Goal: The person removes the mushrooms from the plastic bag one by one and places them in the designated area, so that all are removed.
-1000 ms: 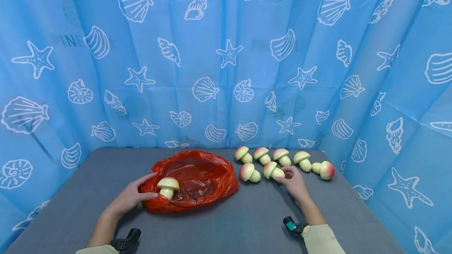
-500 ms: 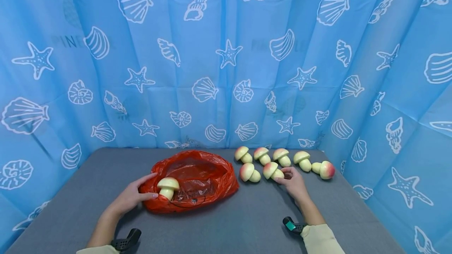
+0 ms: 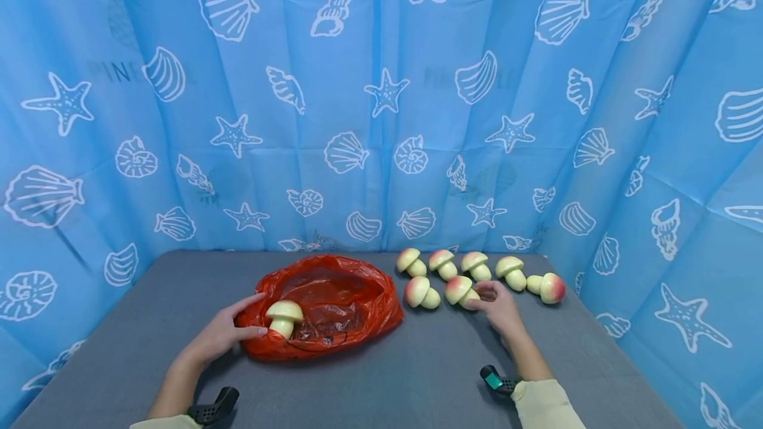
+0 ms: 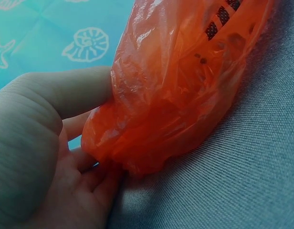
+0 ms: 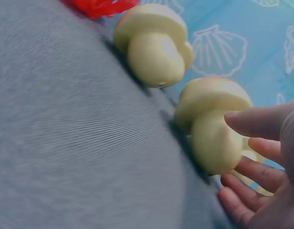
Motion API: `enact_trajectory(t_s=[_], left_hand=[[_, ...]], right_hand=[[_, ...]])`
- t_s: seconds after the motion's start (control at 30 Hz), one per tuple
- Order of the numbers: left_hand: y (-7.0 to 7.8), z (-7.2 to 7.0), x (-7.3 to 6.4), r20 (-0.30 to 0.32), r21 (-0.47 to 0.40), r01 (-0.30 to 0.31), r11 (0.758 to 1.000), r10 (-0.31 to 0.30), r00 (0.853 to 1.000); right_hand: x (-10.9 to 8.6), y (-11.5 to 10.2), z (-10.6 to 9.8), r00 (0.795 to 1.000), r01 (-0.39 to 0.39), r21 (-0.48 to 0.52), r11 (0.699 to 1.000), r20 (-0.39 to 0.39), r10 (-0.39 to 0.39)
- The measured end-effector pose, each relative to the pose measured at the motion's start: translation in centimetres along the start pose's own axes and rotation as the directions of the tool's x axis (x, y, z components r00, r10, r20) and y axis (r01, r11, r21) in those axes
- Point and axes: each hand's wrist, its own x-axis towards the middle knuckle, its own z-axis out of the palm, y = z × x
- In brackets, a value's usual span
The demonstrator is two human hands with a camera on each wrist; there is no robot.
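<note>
A red plastic bag [image 3: 352, 343] lies with its mouth spread wide, left of the middle of the table. My left hand [image 3: 217, 333] holds its left end, thumb in front and the other fingers behind, as the left wrist view [image 4: 47, 138] also shows. One pale toy mushroom [image 3: 285, 312] stands upright inside the bag by that hand. On the right, my right hand [image 3: 497, 310] pinches the stem of a toy mushroom with a pink-tinged cap [image 3: 457, 288]. In the right wrist view the thumb touches the near side of that mushroom's stem [image 5: 215, 143]; its underside rests on or near the cloth.
Beside the held one lies another toy mushroom [image 3: 421, 292]. Several more form a back row, among them one at the left [image 3: 411, 261] and one lying sideways at the right [image 3: 547, 287]. A grey cloth [image 3: 369, 389] covers the table. Blue shell-patterned curtains [image 3: 381, 118] hang behind and beside it.
The mushroom in my right hand has turned slightly, its cap shifting a little rightward and its stem end pointing lower. The left hand and the bag stay in place.
</note>
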Motion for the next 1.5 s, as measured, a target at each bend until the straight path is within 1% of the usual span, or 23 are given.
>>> enact_trajectory(t_s=[0.1,0.23,0.33,0.4,0.47,0.53,0.63,0.77,0.83,1.0,1.07,1.13,1.17,1.23,1.4,1.5], left_hand=[[0.1,0.0,0.0,-0.006,-0.003,0.008,1.0,-0.008,1.0],[0.0,-0.1,0.0,-0.013,-0.001,0.012,1.0,-0.012,1.0],[-0.1,-0.2,-0.1,-0.013,0.001,0.008,1.0,-0.008,1.0],[-0.1,-0.2,-0.1,-0.011,-0.002,0.006,1.0,-0.006,1.0],[-0.2,-0.1,0.0,-0.012,0.002,0.005,1.0,-0.005,1.0],[-0.2,-0.1,0.0,-0.014,0.005,0.004,1.0,-0.004,1.0],[-0.2,0.0,0.0,-0.024,0.004,0.017,1.0,-0.016,1.0],[-0.1,0.0,0.0,-0.027,-0.002,0.022,1.0,-0.022,0.999],[-0.2,0.0,0.1,-0.027,-0.001,0.02,1.0,-0.02,0.999],[-0.2,0.0,0.1,-0.023,-0.013,-0.002,1.0,0.002,1.0],[-0.2,0.0,0.1,-0.019,-0.021,-0.01,1.0,0.009,1.0],[-0.3,0.0,0.1,-0.02,-0.023,-0.01,1.0,0.01,1.0],[-0.3,0.0,0.1,-0.019,-0.024,-0.011,1.0,0.01,1.0],[-0.3,0.1,0.1,-0.019,-0.024,-0.008,1.0,0.008,1.0],[-0.4,0.0,0.2,-0.025,-0.022,0.004,1.0,-0.004,1.0],[-0.3,0.0,0.2,-0.026,-0.022,0.013,1.0,-0.014,1.0]], right_hand=[[0.0,-0.8,-0.8,1.0,-0.002,0.0,1.0,0.009,0.002],[-0.1,-2.1,-1.8,1.0,0.007,0.023,1.0,-0.009,-0.007],[-0.4,-3.1,-2.1,1.0,0.027,0.047,0.999,-0.012,-0.026],[-0.6,-3.9,-2.2,0.999,0.045,0.067,0.997,0.005,-0.045],[-0.8,-4.5,-2.1,0.996,0.07,0.092,0.993,0.04,-0.074],[-1.0,-5.2,-1.8,0.99,0.096,0.117,0.989,0.091,-0.107],[-1.0,-6.1,-1.1,0.972,0.125,0.144,0.982,0.182,-0.15],[-0.8,-7.5,0.2,0.938,0.147,0.153,0.977,0.292,-0.187],[-0.7,-8.3,1.0,0.917,0.167,0.148,0.975,0.341,-0.209],[-0.3,-10.1,3.2,0.843,0.246,0.15,0.957,0.454,-0.288],[-0.2,-10.8,4.1,0.818,0.268,0.145,0.952,0.487,-0.305],[0.0,-11.4,5.0,0.796,0.272,0.144,0.952,0.523,-0.306],[0.1,-11.8,5.5,0.78,0.275,0.145,0.951,0.545,-0.309],[0.2,-12.6,6.3,0.738,0.282,0.134,0.95,0.602,-0.304],[0.6,-14.4,8.0,0.619,0.298,0.081,0.951,0.743,-0.257],[0.8,-15.2,9.1,0.569,0.286,0.053,0.957,0.794,-0.214]])
